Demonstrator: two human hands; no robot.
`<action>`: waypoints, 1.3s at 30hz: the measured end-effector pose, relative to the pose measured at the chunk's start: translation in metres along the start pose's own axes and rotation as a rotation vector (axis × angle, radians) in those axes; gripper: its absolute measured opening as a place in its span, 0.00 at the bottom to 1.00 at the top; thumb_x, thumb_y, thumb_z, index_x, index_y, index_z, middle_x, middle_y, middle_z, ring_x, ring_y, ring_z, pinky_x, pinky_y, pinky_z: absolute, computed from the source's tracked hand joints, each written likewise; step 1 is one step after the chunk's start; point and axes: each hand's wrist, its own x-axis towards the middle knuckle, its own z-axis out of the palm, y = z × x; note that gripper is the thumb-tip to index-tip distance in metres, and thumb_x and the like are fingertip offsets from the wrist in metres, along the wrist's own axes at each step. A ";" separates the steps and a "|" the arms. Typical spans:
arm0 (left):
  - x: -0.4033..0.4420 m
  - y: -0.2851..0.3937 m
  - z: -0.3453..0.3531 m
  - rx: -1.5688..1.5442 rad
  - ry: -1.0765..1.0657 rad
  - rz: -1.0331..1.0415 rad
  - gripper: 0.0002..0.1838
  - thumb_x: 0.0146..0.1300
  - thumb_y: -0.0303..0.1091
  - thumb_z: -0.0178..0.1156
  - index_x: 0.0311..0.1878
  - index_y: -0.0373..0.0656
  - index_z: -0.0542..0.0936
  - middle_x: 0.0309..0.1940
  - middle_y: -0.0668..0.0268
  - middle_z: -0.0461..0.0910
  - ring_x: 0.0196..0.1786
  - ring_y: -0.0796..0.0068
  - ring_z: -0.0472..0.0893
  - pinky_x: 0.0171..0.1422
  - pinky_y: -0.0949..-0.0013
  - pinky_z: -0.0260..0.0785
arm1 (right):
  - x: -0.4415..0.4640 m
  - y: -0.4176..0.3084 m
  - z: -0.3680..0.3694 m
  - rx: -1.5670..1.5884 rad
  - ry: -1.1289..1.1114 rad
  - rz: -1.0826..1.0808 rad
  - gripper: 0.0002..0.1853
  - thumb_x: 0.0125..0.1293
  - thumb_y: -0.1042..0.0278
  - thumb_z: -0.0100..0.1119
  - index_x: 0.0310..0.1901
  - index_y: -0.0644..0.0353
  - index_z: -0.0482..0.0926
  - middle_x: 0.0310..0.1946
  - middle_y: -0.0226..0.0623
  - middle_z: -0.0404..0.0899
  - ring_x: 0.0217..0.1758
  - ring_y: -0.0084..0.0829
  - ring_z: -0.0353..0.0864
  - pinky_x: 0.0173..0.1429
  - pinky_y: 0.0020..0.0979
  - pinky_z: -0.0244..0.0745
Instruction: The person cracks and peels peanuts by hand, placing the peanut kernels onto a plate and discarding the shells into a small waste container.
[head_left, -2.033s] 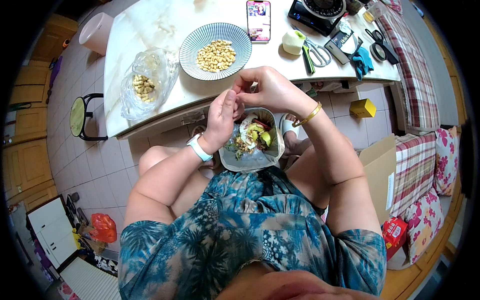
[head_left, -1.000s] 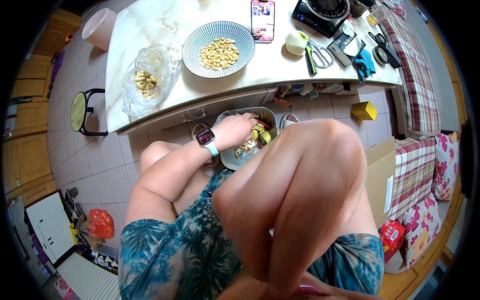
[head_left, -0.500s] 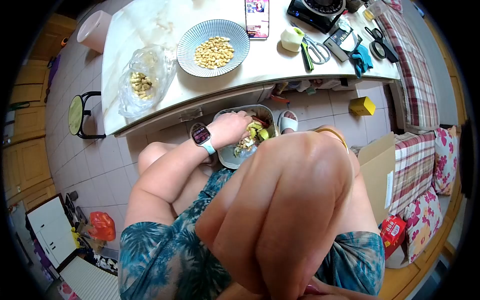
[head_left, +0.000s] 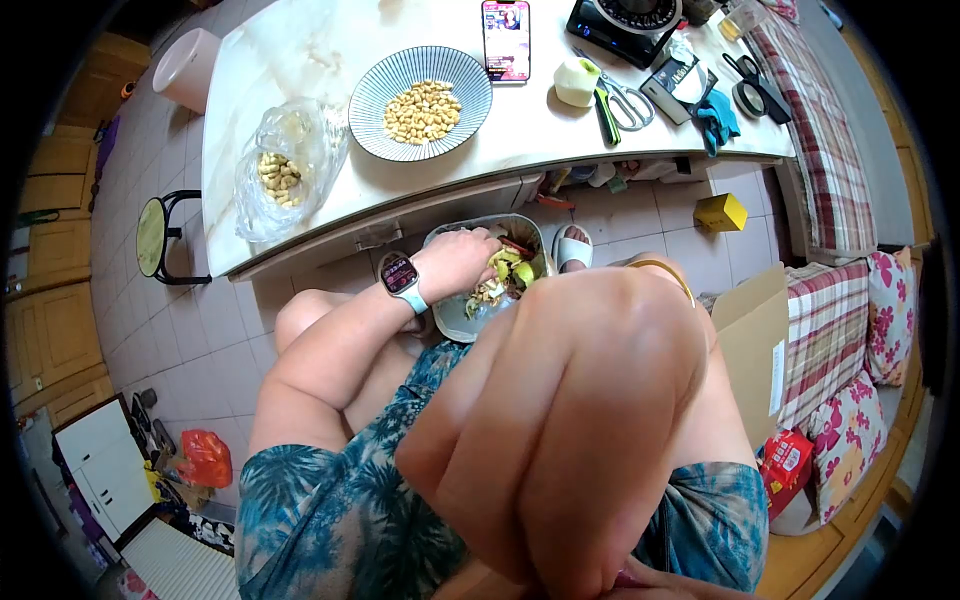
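Note:
My left hand (head_left: pixel 462 262) hangs over the waste bin (head_left: pixel 457 322), which holds green peels and scraps; its fingertips are hidden, so what they hold cannot be made out. Close to the camera, my right hand (head_left: pixel 570 400) is raised to my mouth with its fingers bent together; its fingertips and anything in them are out of sight. On the table (head_left: pixel 390 198), the striped bowl (head_left: pixel 366 110) holds shelled peanuts (head_left: pixel 424 112). Left of it lies a clear plastic bag (head_left: pixel 312 150) with unshelled peanuts (head_left: pixel 280 180) in it.
Behind the bowl is a phone (head_left: pixel 507 42). To the right lie a peeled fruit (head_left: pixel 575 82), scissors (head_left: pixel 630 104), a black scale (head_left: pixel 612 36) and a blue cloth (head_left: pixel 718 120). A yellow box (head_left: pixel 720 212) is on the floor, and an open cardboard box (head_left: pixel 752 350) stands at the right.
My hands were together above the bin; the left then dropped over the bin and the right rose to my mouth. During the last half second both have stayed nearly still.

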 end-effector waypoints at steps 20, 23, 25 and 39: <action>-0.002 0.006 -0.010 0.020 -0.036 -0.004 0.16 0.66 0.41 0.63 0.45 0.37 0.82 0.43 0.50 0.83 0.47 0.49 0.85 0.52 0.51 0.79 | 0.000 -0.001 -0.003 -0.001 -0.021 0.000 0.08 0.60 0.74 0.71 0.24 0.63 0.84 0.23 0.39 0.81 0.24 0.30 0.75 0.26 0.28 0.64; -0.002 0.006 -0.011 0.020 -0.041 0.000 0.16 0.66 0.42 0.63 0.46 0.36 0.82 0.43 0.50 0.83 0.47 0.49 0.85 0.52 0.51 0.79 | 0.000 -0.001 -0.004 -0.008 -0.026 0.003 0.08 0.60 0.74 0.71 0.24 0.63 0.85 0.24 0.39 0.81 0.24 0.30 0.75 0.26 0.28 0.65; -0.002 0.006 -0.011 0.023 -0.046 -0.008 0.16 0.66 0.42 0.63 0.46 0.37 0.82 0.43 0.50 0.83 0.47 0.49 0.85 0.52 0.51 0.79 | 0.000 -0.001 -0.005 -0.006 -0.026 0.003 0.08 0.60 0.74 0.71 0.25 0.63 0.85 0.24 0.38 0.81 0.24 0.30 0.75 0.26 0.28 0.65; -0.002 0.005 -0.011 0.024 -0.027 0.042 0.15 0.68 0.41 0.59 0.39 0.37 0.85 0.39 0.51 0.84 0.45 0.49 0.85 0.52 0.51 0.79 | 0.000 -0.004 -0.007 -0.025 -0.038 0.012 0.06 0.59 0.75 0.71 0.26 0.63 0.85 0.25 0.37 0.82 0.26 0.30 0.77 0.28 0.29 0.68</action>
